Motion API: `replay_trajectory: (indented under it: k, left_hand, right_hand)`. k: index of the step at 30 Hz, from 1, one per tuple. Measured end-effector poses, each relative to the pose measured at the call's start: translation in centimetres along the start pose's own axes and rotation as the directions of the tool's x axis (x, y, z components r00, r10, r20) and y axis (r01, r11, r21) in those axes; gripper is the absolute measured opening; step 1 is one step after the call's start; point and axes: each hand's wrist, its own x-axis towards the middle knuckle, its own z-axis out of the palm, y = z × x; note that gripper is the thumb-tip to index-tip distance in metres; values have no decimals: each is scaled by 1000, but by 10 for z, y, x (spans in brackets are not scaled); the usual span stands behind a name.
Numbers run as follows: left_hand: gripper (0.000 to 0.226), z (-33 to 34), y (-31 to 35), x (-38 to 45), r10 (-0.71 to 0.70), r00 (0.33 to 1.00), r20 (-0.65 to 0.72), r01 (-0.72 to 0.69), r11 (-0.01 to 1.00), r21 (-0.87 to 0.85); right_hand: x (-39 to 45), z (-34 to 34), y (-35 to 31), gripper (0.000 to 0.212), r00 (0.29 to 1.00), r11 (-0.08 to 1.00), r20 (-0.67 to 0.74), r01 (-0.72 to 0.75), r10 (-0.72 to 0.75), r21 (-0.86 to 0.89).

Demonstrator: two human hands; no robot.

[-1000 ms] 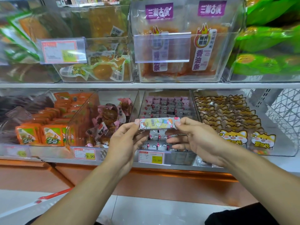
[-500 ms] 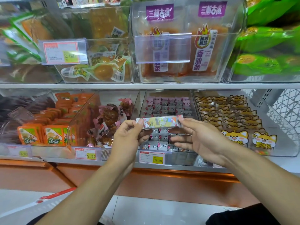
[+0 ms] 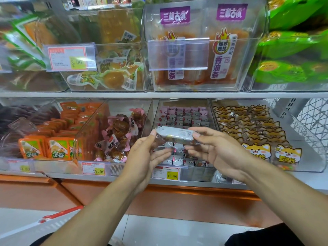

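Right now each grip is holding one end of the snack packet [image 3: 174, 134]: the left hand [image 3: 147, 155] is pinching its left tip, the right hand [image 3: 220, 151] is pinching its right tip, and the packet is lying level between them at the centre of the frame, grey printed back facing up. It is hovering just in front of the clear bin [image 3: 200, 173] on the lower shelf, above the price tag [image 3: 166, 173]. Judging by this, the picking-out is looking done and the label check is running, while choosing between the bin and the red-handled basket [image 3: 62, 214] at lower left is remaining.
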Motion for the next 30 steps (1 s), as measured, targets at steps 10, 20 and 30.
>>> replay_trajectory:
  k: [10,20,30]
  left_hand:
    - [53,-5,3,-1,-48,996,73,53,996,-65]
    - [42,-2,4,-5,106,982,158,-111,994,24]
    - [50,-3,1,-3,-18,993,116,17,1000,9]
  right_hand:
    - [-4,-1,-2,32,982,918,51,190,-184,-347]
    - [-2,3,0,45,999,970,-10,-53,52,-236]
    - [-2,-1,-2,25,998,994,42,54,-50,-99]
